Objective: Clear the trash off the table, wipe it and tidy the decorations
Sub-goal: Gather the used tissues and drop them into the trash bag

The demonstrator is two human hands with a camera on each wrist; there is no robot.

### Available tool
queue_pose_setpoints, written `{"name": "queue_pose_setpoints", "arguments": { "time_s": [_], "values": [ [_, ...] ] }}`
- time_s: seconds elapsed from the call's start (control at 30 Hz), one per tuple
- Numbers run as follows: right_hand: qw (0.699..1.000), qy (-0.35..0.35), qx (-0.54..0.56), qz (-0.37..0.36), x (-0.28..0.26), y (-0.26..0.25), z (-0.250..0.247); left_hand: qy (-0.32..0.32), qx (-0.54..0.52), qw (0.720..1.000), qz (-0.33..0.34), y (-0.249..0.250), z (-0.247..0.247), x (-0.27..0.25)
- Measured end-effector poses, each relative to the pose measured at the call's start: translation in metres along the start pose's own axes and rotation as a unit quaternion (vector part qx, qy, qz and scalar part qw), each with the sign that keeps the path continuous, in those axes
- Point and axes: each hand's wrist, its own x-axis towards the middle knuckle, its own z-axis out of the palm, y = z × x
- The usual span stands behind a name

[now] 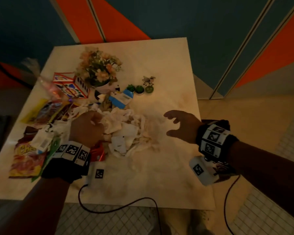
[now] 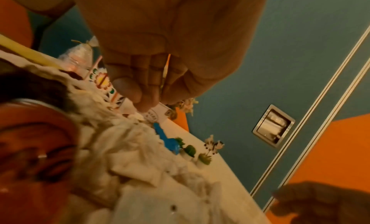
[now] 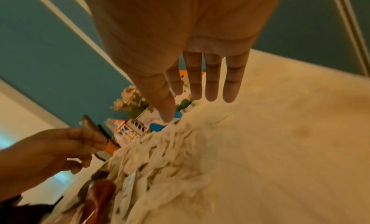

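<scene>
The left hand hangs with fingers curled at the left edge of a heap of crumpled white tissues; whether it pinches anything I cannot tell. The right hand, fingers straight and spread, holds nothing, just right of that heap above the table. Left of the left hand lie snack wrappers; beyond both hands stand a flower pot, a patterned box, a blue card and small green figurines.

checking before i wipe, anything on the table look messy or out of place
Yes. Crumpled tissues are heaped mid-table, snack wrappers litter the left edge, and a blue carton lies tipped beside the flowers. The left hand hovers curled over the heap; the right hand is open.
</scene>
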Motion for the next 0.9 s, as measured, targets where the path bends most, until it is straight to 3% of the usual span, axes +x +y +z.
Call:
{"name": "queue_pose_setpoints", "arguments": {
  "time_s": [0.1, 0.27, 0.33, 0.47, 0.57, 0.67, 0.9],
  "values": [
    [0.995, -0.048, -0.088, -0.025, 0.021, -0.027, 0.029, -0.017, 0.042, 0.998, 0.033, -0.026, 0.006, 0.006],
    [0.975, -0.108, -0.195, -0.017, 0.049, -0.056, 0.066, -0.141, 0.092, 0.983, 0.079, -0.047, 0.029, 0.002],
    [0.966, -0.123, -0.227, -0.002, 0.057, -0.061, 0.075, -0.160, 0.131, 0.973, 0.105, -0.048, 0.036, -0.002],
    [0.962, -0.112, -0.247, 0.040, 0.069, -0.057, 0.086, -0.205, 0.177, 0.947, 0.175, -0.037, 0.050, -0.007],
    [0.965, -0.086, -0.244, 0.049, 0.069, -0.054, 0.089, -0.252, 0.195, 0.935, 0.156, -0.033, 0.069, 0.000],
    [0.977, -0.078, -0.190, 0.062, 0.067, -0.052, 0.087, -0.243, 0.201, 0.937, 0.153, -0.031, 0.082, 0.007],
    [0.979, -0.065, -0.184, 0.051, 0.058, -0.046, 0.071, -0.199, 0.193, 0.949, 0.151, -0.022, 0.081, 0.010]
  ]
}}
